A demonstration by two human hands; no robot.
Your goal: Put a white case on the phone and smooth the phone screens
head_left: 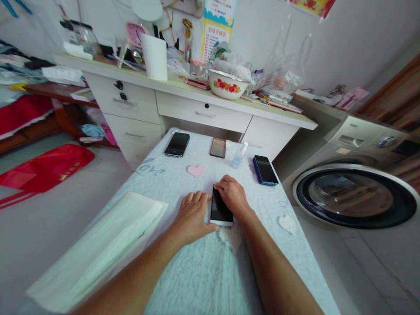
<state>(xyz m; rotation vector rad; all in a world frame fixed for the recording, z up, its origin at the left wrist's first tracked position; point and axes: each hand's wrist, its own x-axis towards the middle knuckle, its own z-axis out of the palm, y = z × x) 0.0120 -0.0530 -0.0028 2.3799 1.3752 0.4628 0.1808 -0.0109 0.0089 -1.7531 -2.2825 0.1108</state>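
Note:
A smartphone with a dark screen and white edges lies face up on the cloth-covered table. My left hand rests at its left side, holding it between the fingers at the left edge and the thumb at the lower corner. Over the phone's upper end is my right hand, its fingers bent and pressed together on the glass. What they hold, if anything, is too small to make out. Beyond the hands lie a brownish phone case and a small clear spray bottle.
A black phone lies at the far left of the table, a blue-edged phone at the right. White folded paper covers the left side. Behind stands a cluttered desk; a washing machine is on the right.

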